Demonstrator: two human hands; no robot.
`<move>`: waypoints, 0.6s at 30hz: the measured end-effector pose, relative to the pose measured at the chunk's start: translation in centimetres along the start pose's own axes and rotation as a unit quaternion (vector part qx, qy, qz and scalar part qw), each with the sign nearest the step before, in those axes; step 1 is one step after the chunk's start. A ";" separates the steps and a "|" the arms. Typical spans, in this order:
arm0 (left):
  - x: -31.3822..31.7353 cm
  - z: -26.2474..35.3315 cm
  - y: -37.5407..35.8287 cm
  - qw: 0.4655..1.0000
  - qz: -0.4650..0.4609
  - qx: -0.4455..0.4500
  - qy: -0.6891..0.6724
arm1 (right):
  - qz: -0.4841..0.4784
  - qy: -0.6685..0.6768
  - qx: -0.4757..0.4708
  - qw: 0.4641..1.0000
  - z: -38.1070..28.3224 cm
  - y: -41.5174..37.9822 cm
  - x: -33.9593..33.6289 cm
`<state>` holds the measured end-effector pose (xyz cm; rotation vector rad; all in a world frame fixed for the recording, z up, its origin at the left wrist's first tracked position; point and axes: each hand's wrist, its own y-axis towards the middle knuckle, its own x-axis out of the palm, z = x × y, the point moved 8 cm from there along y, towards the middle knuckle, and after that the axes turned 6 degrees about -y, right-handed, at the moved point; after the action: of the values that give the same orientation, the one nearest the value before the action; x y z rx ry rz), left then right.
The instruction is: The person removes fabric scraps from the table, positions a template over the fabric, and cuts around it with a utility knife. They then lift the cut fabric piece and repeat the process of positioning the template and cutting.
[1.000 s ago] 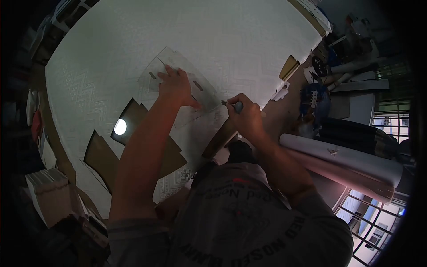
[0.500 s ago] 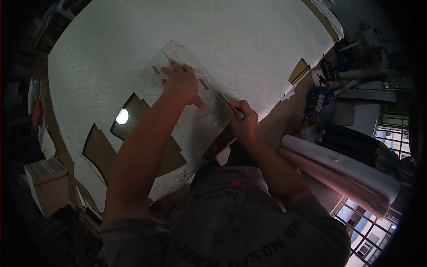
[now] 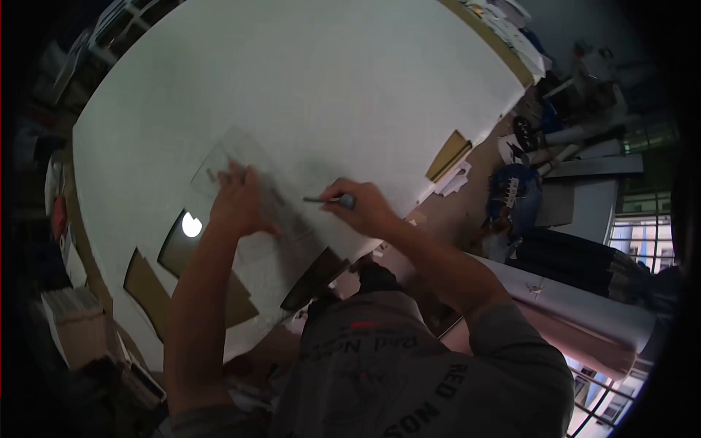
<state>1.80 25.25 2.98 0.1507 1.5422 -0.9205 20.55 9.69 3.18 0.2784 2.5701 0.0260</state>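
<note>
My left hand (image 3: 237,204), fingers spread, lies on a clear curved template (image 3: 230,146) on a large white sheet (image 3: 328,95). The hand covers part of the template, and its near end is blurred. To the right, my right hand (image 3: 365,210) is closed round a slim pen-like tool (image 3: 343,200) with a thick, rounded grey end. The tool's thin tip points left, close to the template's right edge. Dark olive-brown cut pieces lie near my left forearm, one (image 3: 175,252) with a bright light spot on it and another (image 3: 146,288) further left.
Another brown piece (image 3: 315,279) lies at the near table edge, by my body. A small brown stack (image 3: 448,157) sits at the right edge. Large rolls (image 3: 584,306) lie to the right, beside a blue bundle (image 3: 515,197). At the left stands a pale block-like stack (image 3: 77,325).
The camera view has shifted, so the template and pieces appear lower and further left. My right hand has turned the tool from slanting to nearly level. My left hand stays on the template.
</note>
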 end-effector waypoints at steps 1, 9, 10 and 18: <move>-0.2 0.1 -0.2 0.999 0.011 0.006 -0.034 | -0.016 0.009 -0.033 0.999 -0.5 0.2 -0.1; 0.3 0.0 -0.1 1.000 -0.009 0.017 -0.007 | -0.154 0.029 -0.144 0.977 -0.3 2.4 0.9; 0.4 -0.1 -0.2 0.999 0.001 0.031 -0.013 | -0.156 0.029 -0.143 0.977 -0.2 2.4 0.8; 5.0 -5.0 1.1 0.978 0.068 0.196 0.024 | -0.139 0.086 -0.151 0.975 1.0 1.3 1.7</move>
<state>-2.58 27.03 -2.44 0.5584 1.3608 -1.1089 19.93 11.26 1.50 -0.2068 2.7032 0.3461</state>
